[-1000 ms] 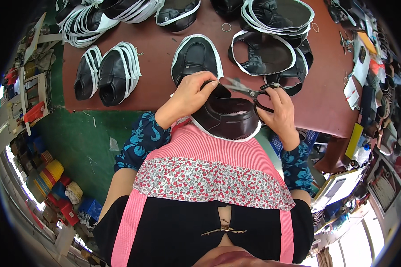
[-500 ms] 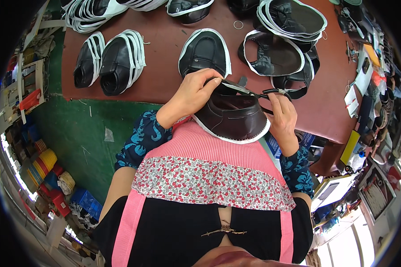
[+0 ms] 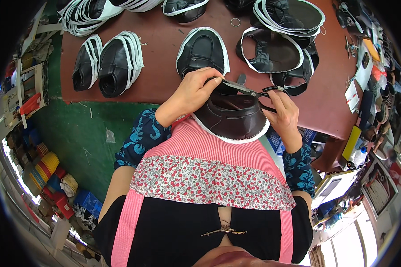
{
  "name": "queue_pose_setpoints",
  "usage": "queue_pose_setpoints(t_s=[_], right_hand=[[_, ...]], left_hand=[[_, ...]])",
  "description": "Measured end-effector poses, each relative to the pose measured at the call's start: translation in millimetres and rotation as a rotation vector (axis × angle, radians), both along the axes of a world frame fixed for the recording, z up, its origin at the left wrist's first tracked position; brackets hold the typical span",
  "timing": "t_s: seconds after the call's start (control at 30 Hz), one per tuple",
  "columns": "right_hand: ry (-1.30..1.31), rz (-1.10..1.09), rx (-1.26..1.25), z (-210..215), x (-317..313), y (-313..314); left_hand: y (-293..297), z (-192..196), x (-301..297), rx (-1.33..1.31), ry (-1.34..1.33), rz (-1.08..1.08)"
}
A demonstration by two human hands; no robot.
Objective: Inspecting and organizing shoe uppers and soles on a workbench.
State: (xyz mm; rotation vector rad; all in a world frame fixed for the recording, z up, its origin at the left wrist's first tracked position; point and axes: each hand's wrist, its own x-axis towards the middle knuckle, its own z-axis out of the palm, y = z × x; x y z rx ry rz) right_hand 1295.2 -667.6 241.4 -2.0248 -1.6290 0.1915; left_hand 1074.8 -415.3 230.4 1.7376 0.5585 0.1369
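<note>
A dark leather shoe upper [image 3: 247, 124] with a white band along its lower edge rests on my lap, against the red table's near edge. My left hand [image 3: 192, 93] is closed in a pinch at the upper's far rim. In my right hand [image 3: 284, 115], fingers sit in the black handles of a pair of scissors [image 3: 241, 87]. The blades point left across the upper's opening, their tips close to my left fingertips. What exactly lies between the blades is too small to tell. Just beyond my left hand, another black upper [image 3: 201, 50] lies on the table.
Nested black uppers [image 3: 120, 64] with white edges stand on the red table [image 3: 160, 84] at left. More uppers [image 3: 272, 51] are piled at right, and a larger stack [image 3: 294, 20] lies behind. Papers and tools [image 3: 363, 80] crowd the right side. Stacked buckets [image 3: 47, 164] stand at far left.
The scissors' handles and my right fingers have spread slightly apart, with the lower handle now showing. My left hand and the upper have stayed nearly in place. The whole view has shifted slightly.
</note>
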Motion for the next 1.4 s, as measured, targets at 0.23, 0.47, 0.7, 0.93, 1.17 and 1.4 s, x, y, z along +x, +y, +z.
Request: queue_pose_setpoints(t_s=[0.23, 0.47, 0.7, 0.93, 1.17, 1.4], right_hand=[[0.107, 0.031, -0.069, -2.6, 15.1, -3.6], [0.187, -0.061, -0.041, -9.2, 15.7, -5.2], [0.397, -0.959, 0.166, -163.7, 68.5, -107.2], [0.297, -1.365, -0.199, -293.4, 166.1, -256.5], [-0.335, -1.124, -0.094, -260.6, 122.7, -177.4], [0.548, -0.769, 0.068, -182.7, -16.1, -58.6]], left_hand=[[-0.8, 2.1, 4.7, -0.027, 0.027, -0.026], [-0.2, 1.1, 8.0, -0.007, 0.03, -0.032], [15.5, 9.6, -1.6, 0.05, 0.005, -0.045], [109.6, 14.1, -70.5, 0.249, 0.05, -0.012], [45.7, -89.4, -56.4, 0.468, -0.081, 0.03], [-2.5, -111.2, -27.7, 0.479, 0.127, 0.508]])
